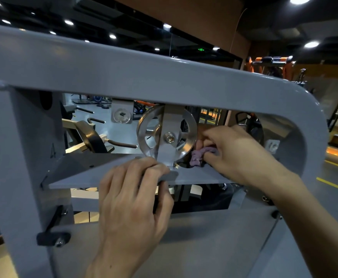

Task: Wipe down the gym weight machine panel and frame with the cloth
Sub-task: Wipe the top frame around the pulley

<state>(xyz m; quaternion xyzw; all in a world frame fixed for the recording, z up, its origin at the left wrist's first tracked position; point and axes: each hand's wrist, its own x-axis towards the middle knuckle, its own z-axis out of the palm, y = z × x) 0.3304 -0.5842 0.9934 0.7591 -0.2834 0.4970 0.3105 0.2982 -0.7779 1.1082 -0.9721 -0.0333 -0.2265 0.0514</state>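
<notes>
cloth (199,156) bunched in right hand (234,151) beside pulley (166,133); left hand (132,199) gripping plate (194,176)

Crumpled lilac cloth (199,157) bunched at four o'clock of the silver pulley wheel (166,135), inside the grey machine frame (124,71), on its flat grey panel (96,175)

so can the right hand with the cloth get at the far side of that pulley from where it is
Probably yes. The right hand grips the cloth right beside the pulley, with an open gap behind the rim. The bracket over the hub may block the middle.
</notes>
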